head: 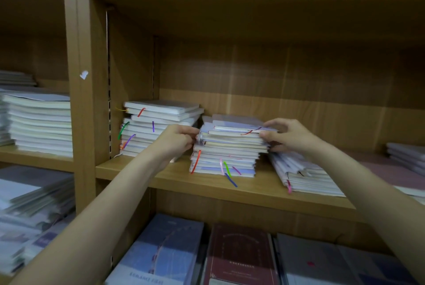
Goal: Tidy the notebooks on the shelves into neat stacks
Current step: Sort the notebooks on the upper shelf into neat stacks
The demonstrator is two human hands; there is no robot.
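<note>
Head view: both bare forearms reach up from the lower corners of the frame to the middle stack of notebooks (226,149) at centre, which stands on the wooden shelf (207,183). The left hand (178,138) grips the stack's upper left edge, fingers curled around the top books; the right hand (286,134) pinches the upper right corner, thumb below and fingers arched above. The stack's page edges face the camera, its long axis running left to right, with coloured ribbon markers hanging from the front. The left stack (151,127) is partly hidden by the left wrist; the right stack (305,176), slumped and fanned, lies behind the right forearm. Book covers (239,259) along the bottom edge are cut off, their lettering unreadable.
</note>
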